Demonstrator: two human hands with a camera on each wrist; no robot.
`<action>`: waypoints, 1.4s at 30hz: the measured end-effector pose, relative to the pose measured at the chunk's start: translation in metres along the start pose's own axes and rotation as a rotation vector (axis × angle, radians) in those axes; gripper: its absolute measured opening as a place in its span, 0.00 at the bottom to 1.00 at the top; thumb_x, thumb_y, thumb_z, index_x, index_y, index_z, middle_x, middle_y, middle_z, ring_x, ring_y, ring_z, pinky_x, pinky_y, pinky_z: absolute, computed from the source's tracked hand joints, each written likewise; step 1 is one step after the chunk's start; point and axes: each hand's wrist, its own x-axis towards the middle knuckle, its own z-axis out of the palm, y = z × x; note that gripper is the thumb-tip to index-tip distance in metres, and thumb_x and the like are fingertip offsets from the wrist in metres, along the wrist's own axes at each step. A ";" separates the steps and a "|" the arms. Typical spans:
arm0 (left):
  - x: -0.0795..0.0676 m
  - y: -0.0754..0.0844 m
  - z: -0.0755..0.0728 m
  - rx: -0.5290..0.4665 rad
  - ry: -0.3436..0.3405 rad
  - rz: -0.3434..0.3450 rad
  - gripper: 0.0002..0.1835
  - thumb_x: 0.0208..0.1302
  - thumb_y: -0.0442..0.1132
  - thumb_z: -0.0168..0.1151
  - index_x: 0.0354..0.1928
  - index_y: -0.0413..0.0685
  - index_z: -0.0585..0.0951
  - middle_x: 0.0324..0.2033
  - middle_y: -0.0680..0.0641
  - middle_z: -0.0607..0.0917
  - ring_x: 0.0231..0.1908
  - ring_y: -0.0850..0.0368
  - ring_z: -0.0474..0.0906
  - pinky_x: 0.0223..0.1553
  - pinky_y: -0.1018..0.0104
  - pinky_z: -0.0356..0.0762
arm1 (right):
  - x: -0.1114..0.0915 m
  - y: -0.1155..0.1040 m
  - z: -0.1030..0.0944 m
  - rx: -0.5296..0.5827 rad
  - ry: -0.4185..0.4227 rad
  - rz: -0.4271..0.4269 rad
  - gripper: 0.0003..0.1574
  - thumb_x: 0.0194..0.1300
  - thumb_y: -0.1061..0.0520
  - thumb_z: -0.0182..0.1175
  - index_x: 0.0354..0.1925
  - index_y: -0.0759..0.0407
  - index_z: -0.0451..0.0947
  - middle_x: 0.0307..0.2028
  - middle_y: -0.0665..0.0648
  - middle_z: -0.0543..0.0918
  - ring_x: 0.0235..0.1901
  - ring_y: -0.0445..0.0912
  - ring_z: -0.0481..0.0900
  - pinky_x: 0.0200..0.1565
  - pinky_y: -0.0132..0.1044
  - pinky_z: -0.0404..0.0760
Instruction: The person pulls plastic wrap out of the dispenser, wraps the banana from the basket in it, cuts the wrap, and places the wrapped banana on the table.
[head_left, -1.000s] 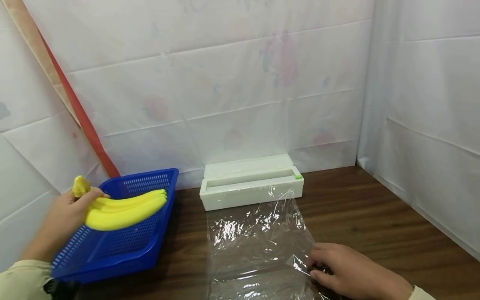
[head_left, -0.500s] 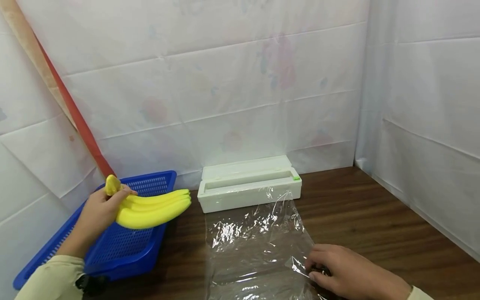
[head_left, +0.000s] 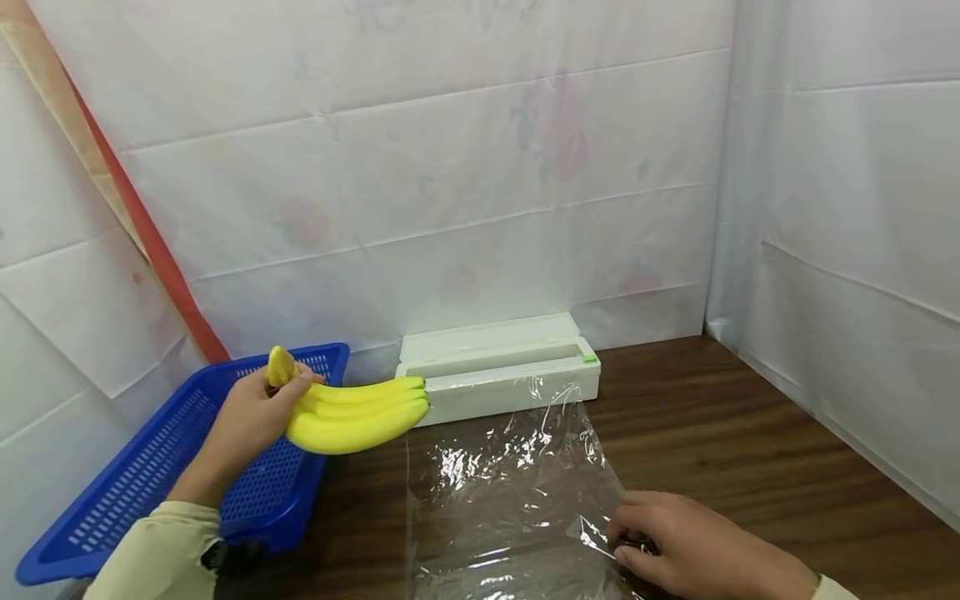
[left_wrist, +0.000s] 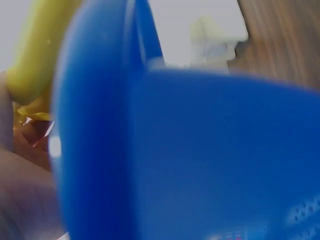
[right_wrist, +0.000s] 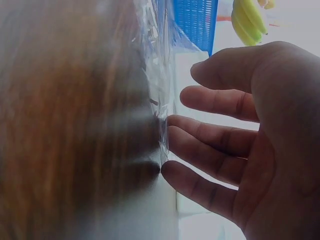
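Observation:
My left hand [head_left: 258, 412] grips a bunch of yellow bananas [head_left: 356, 417] near the stem, in the air over the blue basket's right side. The banana tips point right and overlap the white box's left end in the head view. A sheet of clear plastic wrap [head_left: 510, 492] stretches from the box toward me along the table. At the sheet's right edge rests my right hand [head_left: 682, 533]. The right wrist view shows its fingers [right_wrist: 210, 145] loosely bent, fingertips on the wrap and thumb apart. The basket wall hides much of the left wrist view.
The blue plastic basket [head_left: 150, 492] lies at the left, tilted, with its left rim raised. A white wrap box [head_left: 502, 392] with its lid up stands at the back against the sheet-covered wall [head_left: 480, 183]. Brown wooden table [head_left: 750, 433] extends to the right.
My left hand has carried the bananas rightward from over the basket toward the wrap. The basket's left rim has come up and leftward. My right hand has stayed in place.

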 end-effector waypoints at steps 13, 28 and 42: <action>-0.007 0.010 0.033 -0.037 0.003 0.012 0.23 0.63 0.59 0.53 0.44 0.46 0.77 0.32 0.43 0.79 0.26 0.52 0.73 0.24 0.62 0.74 | 0.004 0.009 -0.001 -0.010 -0.019 0.000 0.03 0.64 0.48 0.58 0.37 0.35 0.74 0.34 0.32 0.71 0.30 0.30 0.70 0.30 0.28 0.71; -0.031 0.046 0.076 -0.085 0.002 0.049 0.18 0.59 0.60 0.58 0.38 0.55 0.79 0.28 0.50 0.80 0.26 0.57 0.75 0.25 0.65 0.74 | -0.009 0.019 0.002 0.060 -0.055 -0.090 0.03 0.63 0.53 0.60 0.36 0.42 0.77 0.34 0.35 0.72 0.30 0.28 0.70 0.27 0.25 0.72; -0.030 0.056 0.095 -0.168 -0.046 0.056 0.17 0.56 0.60 0.61 0.36 0.56 0.80 0.31 0.53 0.82 0.31 0.58 0.76 0.32 0.64 0.74 | -0.010 0.018 -0.006 0.047 -0.048 -0.034 0.03 0.63 0.51 0.59 0.34 0.39 0.76 0.31 0.33 0.69 0.28 0.28 0.69 0.26 0.25 0.70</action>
